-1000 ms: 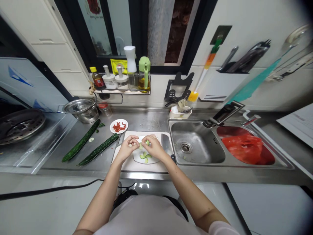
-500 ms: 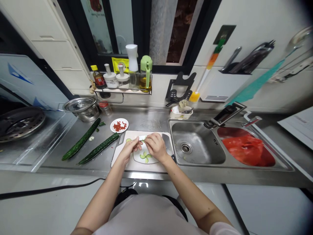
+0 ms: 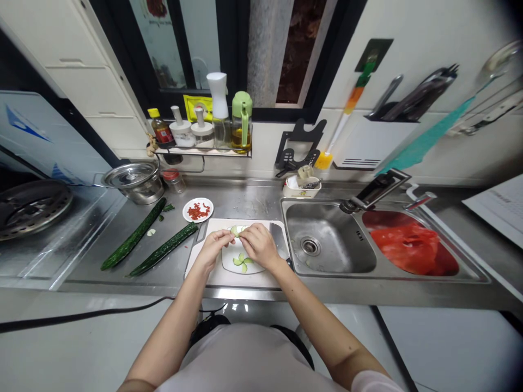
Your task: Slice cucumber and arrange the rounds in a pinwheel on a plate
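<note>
The person's two hands meet over the plate [image 3: 228, 261], fingertips drawn close together in a narrow pinch. Between the left hand [image 3: 216, 246] and the right hand [image 3: 260, 247] is a small pale-green slice [image 3: 235, 231], gripped at the fingertips of both; how many layers it has is too small to tell. Below the hands, on the near part of the plate, green-edged pieces [image 3: 243, 262] are arranged like a pinwheel. The plate lies on a pale board [image 3: 224, 280], which rests on the steel bench [image 3: 98, 280] near its front edge. A knife [image 3: 278, 239] lies at the board's right side, its dark handle towards the person.

Left of the board, two long cucumbers [image 3: 163, 250] lie slantwise and apart on the bench, with a few small scraps [image 3: 151, 232] beside the farther one. Right of the board is a sink [image 3: 339, 256] with two basins; a red bag [image 3: 404, 247] fills much of the right basin. Beyond the board's left corner sits a small white dish [image 3: 186, 212] of red bits [image 3: 199, 211]. Farther back stand a lidded pot [image 3: 143, 190] and a red-capped jar [image 3: 174, 181]. On the wall, a shelf [image 3: 208, 153] carries bottles [image 3: 242, 122] below the window.
</note>
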`<state>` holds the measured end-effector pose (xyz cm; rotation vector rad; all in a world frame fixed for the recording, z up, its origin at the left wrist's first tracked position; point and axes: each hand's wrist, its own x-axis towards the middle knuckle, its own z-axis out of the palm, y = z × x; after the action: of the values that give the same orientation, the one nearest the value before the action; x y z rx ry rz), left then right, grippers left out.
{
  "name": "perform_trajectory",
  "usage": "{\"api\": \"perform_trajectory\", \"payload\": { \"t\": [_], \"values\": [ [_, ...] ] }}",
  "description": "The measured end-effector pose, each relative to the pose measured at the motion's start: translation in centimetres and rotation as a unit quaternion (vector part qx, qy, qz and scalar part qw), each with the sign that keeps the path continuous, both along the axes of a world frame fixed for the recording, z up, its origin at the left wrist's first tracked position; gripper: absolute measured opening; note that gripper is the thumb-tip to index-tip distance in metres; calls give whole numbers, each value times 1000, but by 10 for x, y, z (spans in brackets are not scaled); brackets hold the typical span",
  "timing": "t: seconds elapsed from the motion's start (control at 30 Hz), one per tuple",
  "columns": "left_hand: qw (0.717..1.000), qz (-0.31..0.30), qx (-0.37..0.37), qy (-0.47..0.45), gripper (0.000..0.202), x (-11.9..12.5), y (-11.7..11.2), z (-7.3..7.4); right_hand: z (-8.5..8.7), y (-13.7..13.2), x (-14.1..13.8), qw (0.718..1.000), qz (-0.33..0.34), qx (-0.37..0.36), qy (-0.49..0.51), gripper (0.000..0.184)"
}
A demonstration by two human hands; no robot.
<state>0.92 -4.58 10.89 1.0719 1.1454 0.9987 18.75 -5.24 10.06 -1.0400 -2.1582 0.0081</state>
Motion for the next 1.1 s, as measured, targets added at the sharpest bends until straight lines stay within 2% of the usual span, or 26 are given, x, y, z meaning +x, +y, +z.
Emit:
{"api": "perform_trajectory", "payload": {
  "t": [0.17, 0.3, 0.43, 0.7, 0.9, 1.1],
  "values": [
    [1000, 23, 9, -2, 24, 1, 0, 0, 0, 2, -2, 999, 9, -42, 21, 19],
    [999, 30, 18, -19, 25, 1, 3, -5, -1, 3, -7, 993, 15, -87, 85, 17],
    [999, 31, 16, -29, 27, 1, 6, -12, -5, 3, -13, 979, 4, -146, 145, 16],
    [999, 27, 1, -25, 32, -3, 13, -30, -23, 8, -20, 941, -32, -276, 194, 13],
    [999, 43, 0, -2, 36, -7, 18, -55, -44, 19, -22, 905, -25, -374, 203, 15],
    [995, 57, -12, 82, 36, -13, 23, -89, -62, 30, -29, 899, -60, -425, 84, 16]
  ]
}}
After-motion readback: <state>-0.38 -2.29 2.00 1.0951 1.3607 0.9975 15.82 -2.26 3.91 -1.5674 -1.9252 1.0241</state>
